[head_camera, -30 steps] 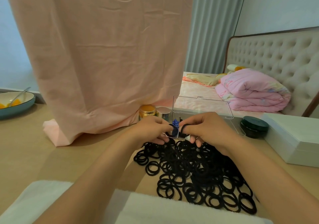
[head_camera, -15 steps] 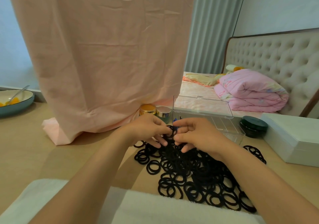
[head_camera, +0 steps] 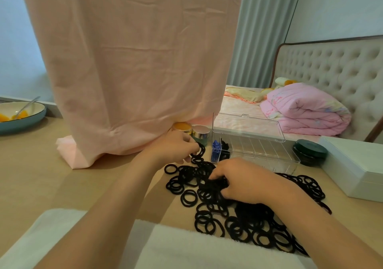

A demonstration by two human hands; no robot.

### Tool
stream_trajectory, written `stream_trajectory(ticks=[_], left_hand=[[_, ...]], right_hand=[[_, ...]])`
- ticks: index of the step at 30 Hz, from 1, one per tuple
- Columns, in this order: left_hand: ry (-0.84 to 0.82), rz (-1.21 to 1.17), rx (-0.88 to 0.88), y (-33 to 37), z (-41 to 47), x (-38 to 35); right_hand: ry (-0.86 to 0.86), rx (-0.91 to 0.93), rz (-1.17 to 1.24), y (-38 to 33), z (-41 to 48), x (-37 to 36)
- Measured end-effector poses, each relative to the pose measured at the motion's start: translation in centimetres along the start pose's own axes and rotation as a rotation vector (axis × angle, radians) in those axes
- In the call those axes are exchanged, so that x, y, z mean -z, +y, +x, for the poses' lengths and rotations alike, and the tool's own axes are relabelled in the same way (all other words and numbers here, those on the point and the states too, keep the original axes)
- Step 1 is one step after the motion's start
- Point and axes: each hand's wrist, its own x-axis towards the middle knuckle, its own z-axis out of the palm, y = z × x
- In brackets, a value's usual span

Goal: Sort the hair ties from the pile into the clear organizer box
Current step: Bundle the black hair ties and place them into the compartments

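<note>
A pale wooden table [head_camera: 41, 177] fills the lower frame, with a pink cloth [head_camera: 132, 61] hanging over its far edge at centre and a bed with a folded pink quilt [head_camera: 304, 111] at the right. The pile [head_camera: 244, 221] of black hair ties spreads across the lower centre and lower right of the table. Just beyond it, right of centre, stands the clear organizer box [head_camera: 259, 154] with its lid raised; blue ties [head_camera: 215, 146] sit in its leftmost compartment and a few black ones in the next.

The left hand [head_camera: 176, 146], at centre just left of the box, pinches a black hair tie [head_camera: 200, 149] between curled fingers and thumb. The right hand [head_camera: 244, 180] lies on the pile, its fingers curled down around a clump of ties.

A teal bowl [head_camera: 31, 119] with a spoon is at the far left, a dark green jar [head_camera: 309, 151] and a white box [head_camera: 352, 165] at the right, and a white towel [head_camera: 186, 248] runs along the bottom edge.
</note>
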Motion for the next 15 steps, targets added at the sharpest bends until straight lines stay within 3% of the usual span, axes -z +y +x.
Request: stream_trajectory(ticks=[3, 10, 15], left_hand=[[0.000, -0.031, -0.007, 0.2, 0.0, -0.6], [0.055, -0.081, -0.046, 0.2, 0.4, -2.2], [-0.097, -0.320, -0.020, 1.1, -0.1, -3.2]], right_hand=[[0.042, -0.018, -0.003, 0.6, 0.0, -0.1], [0.115, -0.052, 0.543, 1.9, -1.7, 3.4], [0.037, -0.091, 0.908, 2.4, -2.6, 4.0]])
